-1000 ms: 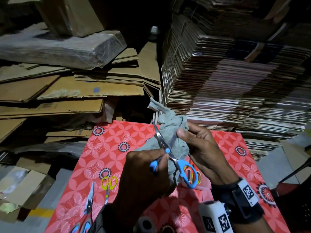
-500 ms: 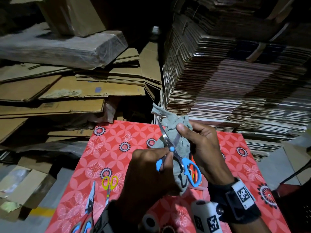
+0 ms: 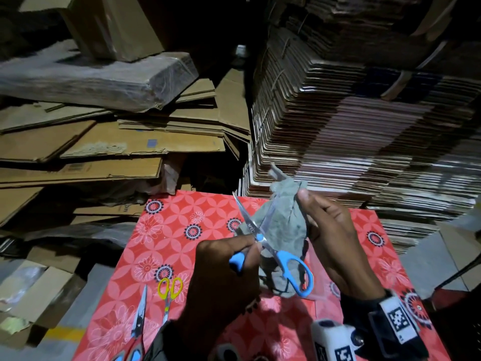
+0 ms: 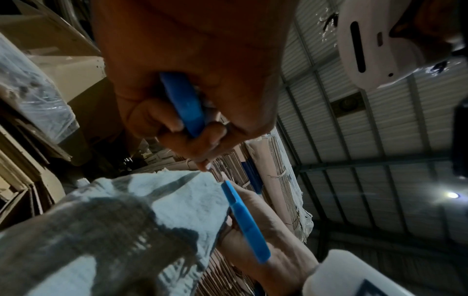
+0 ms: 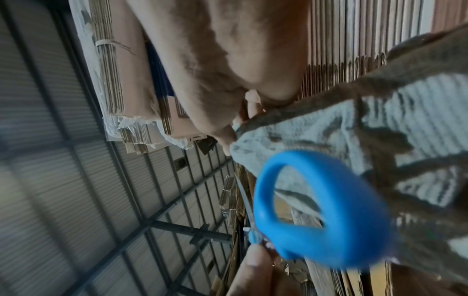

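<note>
My left hand grips one blue handle of the blue-handled scissors, whose blades are spread apart, pointing up and away. The other handle loop hangs free over a grey cloth. My right hand holds that cloth up above the red patterned table, thumb pressed on the cloth's upper part. One blade lies against the cloth. In the left wrist view my fingers curl around the blue handle, with the cloth below. The right wrist view has the free loop in front of the cloth.
Yellow-handled scissors and another pair with a blue and red handle lie on the table's near left. Flattened cardboard is piled at the left, and a tall stack of folded cartons rises behind the table at the right.
The scissors' blades have spread wider, and the upper blade tip has swung left off the cloth. Both hands and the cloth have kept about the same place over the table.
</note>
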{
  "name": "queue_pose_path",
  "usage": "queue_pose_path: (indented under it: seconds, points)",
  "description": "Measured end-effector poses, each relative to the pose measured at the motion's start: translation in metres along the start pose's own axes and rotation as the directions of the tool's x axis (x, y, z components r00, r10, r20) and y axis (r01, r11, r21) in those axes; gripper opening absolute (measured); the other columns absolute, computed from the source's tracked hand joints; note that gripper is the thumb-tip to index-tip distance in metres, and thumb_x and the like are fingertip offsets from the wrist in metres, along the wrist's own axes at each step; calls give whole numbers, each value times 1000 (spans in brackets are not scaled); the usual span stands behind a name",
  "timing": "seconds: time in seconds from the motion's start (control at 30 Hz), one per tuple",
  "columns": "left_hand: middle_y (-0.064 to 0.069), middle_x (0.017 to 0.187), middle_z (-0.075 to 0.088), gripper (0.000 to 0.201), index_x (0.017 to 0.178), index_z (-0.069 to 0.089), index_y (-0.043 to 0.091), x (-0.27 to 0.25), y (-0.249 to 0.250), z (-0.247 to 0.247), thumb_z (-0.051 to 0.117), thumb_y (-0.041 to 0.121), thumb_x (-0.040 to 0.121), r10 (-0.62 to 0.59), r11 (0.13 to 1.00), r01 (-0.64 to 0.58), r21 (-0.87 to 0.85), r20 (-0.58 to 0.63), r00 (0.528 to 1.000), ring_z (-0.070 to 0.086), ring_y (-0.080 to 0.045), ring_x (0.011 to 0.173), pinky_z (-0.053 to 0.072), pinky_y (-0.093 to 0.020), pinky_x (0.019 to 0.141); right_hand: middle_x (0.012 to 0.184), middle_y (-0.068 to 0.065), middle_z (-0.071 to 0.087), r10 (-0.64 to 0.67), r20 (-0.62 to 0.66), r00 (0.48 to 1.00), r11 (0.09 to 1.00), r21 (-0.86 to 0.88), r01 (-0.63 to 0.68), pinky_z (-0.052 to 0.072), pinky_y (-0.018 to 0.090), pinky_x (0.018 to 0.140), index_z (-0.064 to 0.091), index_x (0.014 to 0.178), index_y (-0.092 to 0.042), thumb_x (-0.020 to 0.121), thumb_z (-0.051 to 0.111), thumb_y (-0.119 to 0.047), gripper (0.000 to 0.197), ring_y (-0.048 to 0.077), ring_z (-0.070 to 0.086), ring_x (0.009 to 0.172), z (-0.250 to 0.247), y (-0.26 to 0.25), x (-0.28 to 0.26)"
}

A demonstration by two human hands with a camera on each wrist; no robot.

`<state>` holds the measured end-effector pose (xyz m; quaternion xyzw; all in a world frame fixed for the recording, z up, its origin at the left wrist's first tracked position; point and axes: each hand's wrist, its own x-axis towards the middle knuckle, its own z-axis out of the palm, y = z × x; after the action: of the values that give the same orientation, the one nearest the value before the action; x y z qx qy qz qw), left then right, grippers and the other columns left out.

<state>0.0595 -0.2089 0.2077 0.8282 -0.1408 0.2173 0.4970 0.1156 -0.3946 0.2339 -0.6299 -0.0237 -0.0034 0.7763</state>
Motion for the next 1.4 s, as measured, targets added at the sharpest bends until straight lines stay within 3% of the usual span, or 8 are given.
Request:
queue_pose_path:
  seconds: [0.2,0.43,0.57,0.7,0.8,0.9,1.2,1.4]
  points:
    - [0,50,38,40,57,45,10,0,-6,3,63,16,93,-8,1000,8,3,-20,1000,38,-13,46,30,-28,47,109,19,77,29,178,984,1000,-6,-28,58,29,77,76,114,-3,85,79,-10,30,26,74,92,8,5,-14]
    - [4,50,51,32,60,61,5,-3,-6,2,65,13,91,45,998,-44,42,-6,999,49,-10,46,38,-24,48,97,23,78,50,85,995,998,-39,-47,57,39,81,81,94,-1,72,80,-12,24,30,73,85,19,5,-7]
    - [-2,53,58,30,64,66,1,-2,-8,3,64,14,91,53,997,-52,58,-21,998,54,-15,48,42,-34,51,88,18,79,49,45,998,999,6,-49,58,29,69,83,87,-5,79,76,-6,10,23,74,74,25,1,-2]
    - [4,52,52,33,61,62,6,-3,-7,4,64,16,92,53,997,-53,49,16,998,50,-10,47,38,-23,49,96,23,78,62,-36,997,993,107,-58,61,33,70,82,93,0,89,71,-2,12,29,76,79,24,-2,6]
    - [5,49,39,40,55,48,10,-4,-9,7,66,10,91,46,999,-47,14,10,999,38,-10,44,30,-19,47,92,24,77,63,-101,993,992,114,-51,62,34,67,79,93,3,91,72,-7,12,31,74,75,19,-2,10]
    - [-12,57,59,38,63,62,1,-8,-16,11,63,24,92,8,998,-11,-62,-46,999,57,-24,48,46,-37,49,96,28,71,17,-165,986,994,110,1,60,32,67,69,100,13,93,74,-21,36,31,69,79,8,-1,14]
    - [-21,65,60,46,76,67,-2,-3,-31,13,59,39,95,-137,975,124,-183,-58,989,58,-35,59,48,-46,56,100,10,80,25,53,998,997,-69,-22,60,27,76,79,107,-8,100,65,-14,17,20,75,86,4,14,-1]
    - [0,49,49,30,65,69,19,1,-32,12,64,25,94,-298,865,275,-419,13,955,45,-11,43,35,-23,45,75,7,52,146,163,976,876,-480,-51,41,37,77,63,83,-1,92,63,-57,57,16,49,76,-10,54,9]
